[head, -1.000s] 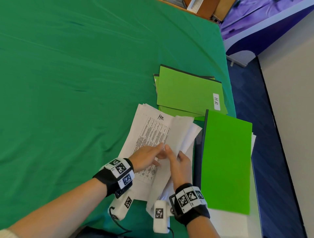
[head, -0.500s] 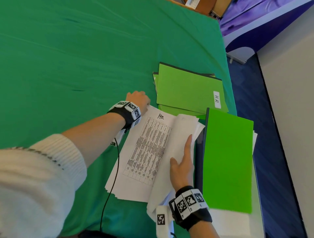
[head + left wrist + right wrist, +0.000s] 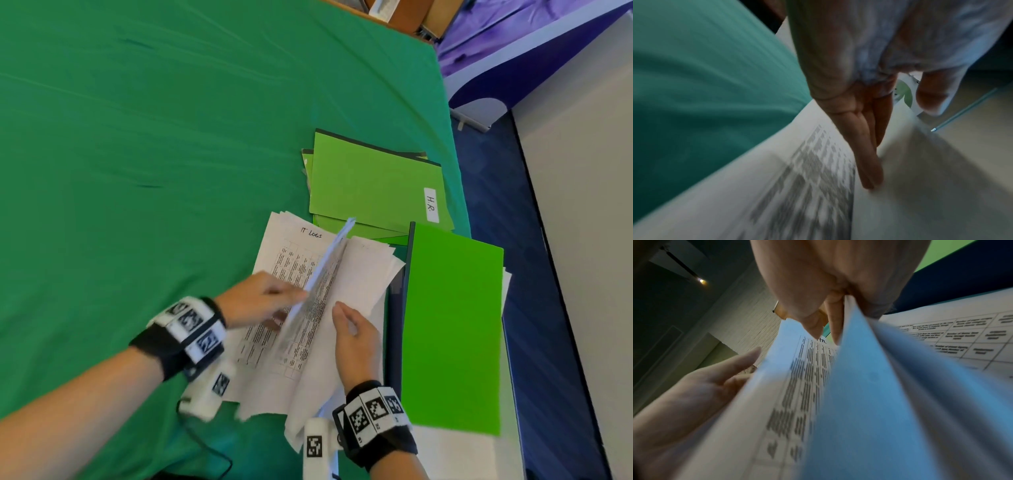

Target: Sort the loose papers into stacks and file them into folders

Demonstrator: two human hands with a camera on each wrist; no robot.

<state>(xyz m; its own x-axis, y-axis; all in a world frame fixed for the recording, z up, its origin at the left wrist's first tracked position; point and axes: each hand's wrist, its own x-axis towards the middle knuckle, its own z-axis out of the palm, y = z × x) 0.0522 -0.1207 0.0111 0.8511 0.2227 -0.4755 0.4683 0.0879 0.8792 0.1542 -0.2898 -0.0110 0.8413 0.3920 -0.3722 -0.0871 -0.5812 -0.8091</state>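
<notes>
Head view: my left hand (image 3: 260, 298) lies with straight fingers on the loose paper stack (image 3: 291, 274) headed "IT LOGS", fingertips against a printed sheet (image 3: 322, 284) that stands tilted on edge between two piles. My right hand (image 3: 356, 342) rests on the turned-over papers (image 3: 363, 274) just right of it; the right wrist view shows its thumb and fingers (image 3: 835, 324) pinching the lifted sheets. Left wrist view, blurred, shows my fingers (image 3: 865, 146) flat and together in the crease. An open green folder (image 3: 452, 325) lies just beside the papers on the right, and a stack of green folders (image 3: 373, 185), the top one labelled "H.R.", sits beyond on the green tablecloth (image 3: 154, 154).
</notes>
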